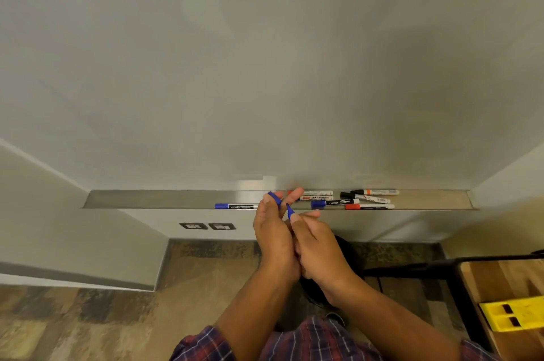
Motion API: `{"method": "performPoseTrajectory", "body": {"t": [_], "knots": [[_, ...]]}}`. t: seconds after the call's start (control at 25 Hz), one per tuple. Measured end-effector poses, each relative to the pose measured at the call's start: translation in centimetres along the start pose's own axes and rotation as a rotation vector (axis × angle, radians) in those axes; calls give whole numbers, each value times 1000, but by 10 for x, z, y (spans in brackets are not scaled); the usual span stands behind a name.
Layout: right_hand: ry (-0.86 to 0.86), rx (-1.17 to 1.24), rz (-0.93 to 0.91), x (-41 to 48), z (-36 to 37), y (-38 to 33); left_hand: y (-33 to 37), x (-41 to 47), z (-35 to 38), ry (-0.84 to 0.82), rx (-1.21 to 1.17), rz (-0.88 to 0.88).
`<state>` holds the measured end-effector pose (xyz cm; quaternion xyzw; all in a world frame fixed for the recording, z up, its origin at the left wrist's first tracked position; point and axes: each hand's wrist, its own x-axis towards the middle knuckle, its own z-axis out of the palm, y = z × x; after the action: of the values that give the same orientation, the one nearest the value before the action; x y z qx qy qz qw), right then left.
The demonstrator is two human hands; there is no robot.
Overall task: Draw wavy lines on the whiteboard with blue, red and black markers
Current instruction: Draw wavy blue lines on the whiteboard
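Gripping, in the right hand (319,245), an uncapped blue marker (290,211) — barrel hidden inside the curled fingers, only the blue nib end poking out above. Pinching, in the left hand (272,231), the blue cap (274,198) at the fingertips, just beside the nib. Holding both low in front of the whiteboard (265,66), a plain grey-white sheet, right at its metal tray (147,200). Lying in the tray, spare markers (334,203) — blue, red and black caps. Showing below: two wall sockets (207,226), mottled brown floor (88,316), and at right a wooden table (506,281) bearing a yellow block (515,313).
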<state>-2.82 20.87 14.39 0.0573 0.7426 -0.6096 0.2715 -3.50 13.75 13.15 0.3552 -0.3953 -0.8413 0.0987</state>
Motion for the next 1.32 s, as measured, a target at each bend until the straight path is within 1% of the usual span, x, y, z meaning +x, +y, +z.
{"method": "performPoseTrajectory", "body": {"t": [0.12,0.28,0.36,0.48,0.56,0.64,0.76,0.92,0.96,1.12,1.32], "knots": [[-93,68,42,2,-4,5,3,8,-6,32,-45,-53],[-102,77,74,5,-7,12,-4,23,-16,66,-41,-78],[-98,87,81,6,-8,11,-11,33,-26,125,29,-80],[-77,110,97,10,-9,10,-25,50,-48,216,204,-50],[-74,127,95,12,-11,9,-33,62,-59,217,351,9],[-73,134,85,14,-13,9,-38,76,-68,180,573,106],[-51,147,85,19,-18,10,-39,104,-76,111,976,304],[-14,156,76,25,-24,7,-32,144,-79,-24,1539,433],[-6,159,71,26,-25,6,-31,152,-80,-55,1647,469],[3,173,38,25,-27,4,-36,176,-83,-131,1897,570],[14,166,27,23,-29,6,-46,191,-85,-191,2036,617]]}}
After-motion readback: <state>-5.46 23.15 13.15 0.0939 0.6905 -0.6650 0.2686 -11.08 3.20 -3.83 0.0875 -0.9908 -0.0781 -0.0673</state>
